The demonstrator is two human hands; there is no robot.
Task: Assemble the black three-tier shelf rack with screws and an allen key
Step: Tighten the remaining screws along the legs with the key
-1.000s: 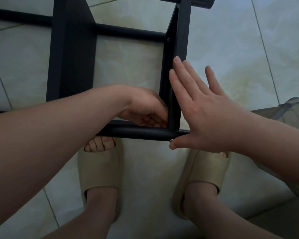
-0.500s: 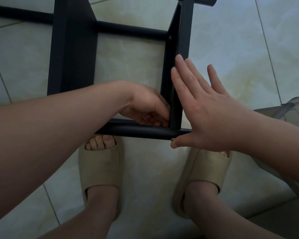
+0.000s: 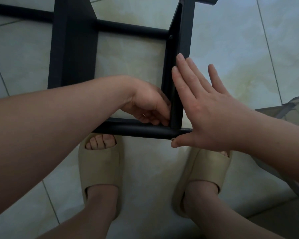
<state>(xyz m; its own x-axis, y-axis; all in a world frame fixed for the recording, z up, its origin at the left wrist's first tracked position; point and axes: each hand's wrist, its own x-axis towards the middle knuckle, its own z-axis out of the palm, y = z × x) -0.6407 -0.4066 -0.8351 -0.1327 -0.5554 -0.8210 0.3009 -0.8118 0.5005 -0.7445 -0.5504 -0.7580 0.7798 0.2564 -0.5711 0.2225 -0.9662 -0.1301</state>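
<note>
The black rack (image 3: 185,31) stands on the tiled floor, seen from above. Its near round tube (image 3: 136,131) meets an upright side panel at the corner in front of me. My left hand (image 3: 148,107) reaches inside the frame, fingers curled at that corner joint and pinching a thin metal piece (image 3: 144,115), apparently the allen key; most of it is hidden. My right hand (image 3: 211,118) lies flat against the panel's outer face, fingers straight, with the thumb under the tube's end. A fitted screw head (image 3: 170,36) shows at the far joint.
A wide black shelf board (image 3: 72,49) runs down the rack's left part. My feet in beige slides (image 3: 100,168) stand just below the near tube. A grey fabric object (image 3: 297,107) lies at the right edge. Pale floor tiles surround everything.
Both hands stay at the same corner. The left hand's fingers have shifted slightly at the joint, and the right hand keeps pressing the panel.
</note>
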